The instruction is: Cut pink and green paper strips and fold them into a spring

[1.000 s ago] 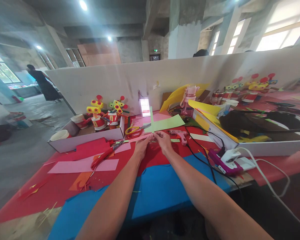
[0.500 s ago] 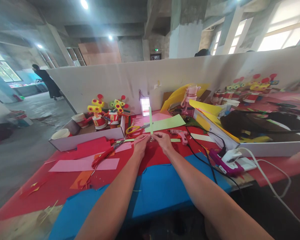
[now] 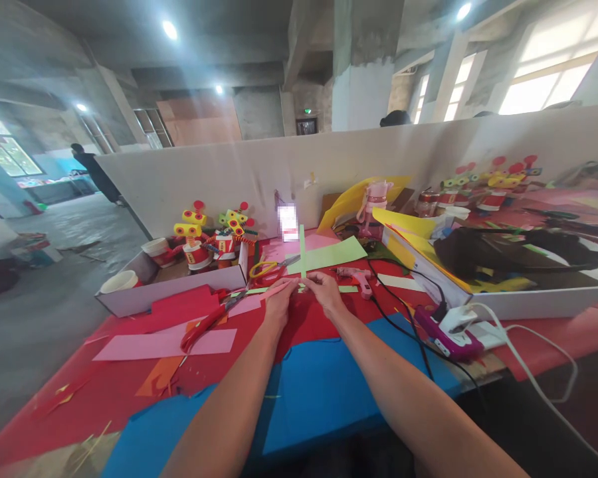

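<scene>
A narrow light-green paper strip (image 3: 302, 249) stands upright between my hands, its lower end at the fingertips. My left hand (image 3: 279, 302) is closed in a pinch at that end, and my right hand (image 3: 325, 292) pinches it from the other side. The fingers hide how the end is folded. Just beyond lie yellow-handled scissors (image 3: 265, 268) and a light-green paper sheet (image 3: 336, 253). A pink glue gun (image 3: 361, 281) rests to the right of my right hand. Left of my left hand, a red-handled cutting tool (image 3: 202, 332) lies across a pink paper strip (image 3: 134, 346).
A white box tray (image 3: 174, 292) at left holds paper cups and cup figures. Another box (image 3: 533, 302) at right holds a dark strap-like item. A purple power strip (image 3: 448, 332) trails cables. Blue sheet (image 3: 323, 385) covers the table's front; a white partition (image 3: 204, 172) stands behind.
The camera view has tipped slightly upward, so the table things appear lower. Both hands keep their pinch on the green strip, which remains upright.
</scene>
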Available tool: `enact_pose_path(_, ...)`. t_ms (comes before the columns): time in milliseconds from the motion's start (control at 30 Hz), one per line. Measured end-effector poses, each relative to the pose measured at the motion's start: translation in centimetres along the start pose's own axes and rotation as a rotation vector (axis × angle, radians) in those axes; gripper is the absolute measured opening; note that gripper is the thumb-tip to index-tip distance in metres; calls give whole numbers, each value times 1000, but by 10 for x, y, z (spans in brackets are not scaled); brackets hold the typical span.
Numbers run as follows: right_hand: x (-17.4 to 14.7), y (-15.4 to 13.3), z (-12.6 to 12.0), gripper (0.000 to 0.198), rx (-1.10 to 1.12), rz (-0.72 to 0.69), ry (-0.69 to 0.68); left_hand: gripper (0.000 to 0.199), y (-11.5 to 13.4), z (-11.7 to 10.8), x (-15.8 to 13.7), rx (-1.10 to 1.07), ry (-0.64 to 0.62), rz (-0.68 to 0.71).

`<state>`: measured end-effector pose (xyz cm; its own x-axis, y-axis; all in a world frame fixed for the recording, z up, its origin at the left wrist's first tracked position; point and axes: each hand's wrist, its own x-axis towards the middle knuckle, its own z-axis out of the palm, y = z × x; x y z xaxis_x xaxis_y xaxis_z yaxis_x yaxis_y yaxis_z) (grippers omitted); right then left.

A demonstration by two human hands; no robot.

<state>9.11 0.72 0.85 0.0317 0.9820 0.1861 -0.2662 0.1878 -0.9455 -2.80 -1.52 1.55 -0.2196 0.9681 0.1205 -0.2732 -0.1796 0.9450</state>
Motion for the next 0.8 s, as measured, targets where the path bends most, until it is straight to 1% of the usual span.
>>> enact_pose_path(67, 1, 0, -1, 30, 31, 19, 65, 32, 0, -2, 1, 8, 49, 1)
enact_pose_path(100, 2, 0, -1, 31, 48, 23, 87, 34, 0, -2, 2, 0, 61, -27)
enact_pose_path(200, 2, -2, -3, 32, 63, 22, 96, 36, 0, -5, 5, -50, 73, -84)
enact_pose_path(467, 4, 1, -8, 33, 15, -82, 151, 35, 10, -15, 16, -187, 272, 8)
enact_pose_path(633, 12, -1, -15, 35, 96, -87, 257, 33, 13, -24, 20, -164, 310, 82)
enact_pose_path(667, 12, -4, -15, 35, 126, -84, 242, 35, 12, -24, 20, -146, 303, 86)
enact_pose_path(700, 9, -8, -12, 35, 161, -77, 199, 38, 12, -23, 19, -123, 286, 83)
enact_pose_path(733, 5, -12, -9, 35, 203, -59, 127, 39, 11, -21, 17, -97, 246, 77)
enact_pose_path(800, -8, -21, 2, 32, 290, -9, -61, 33, 10, -15, 10, -39, 119, 36)
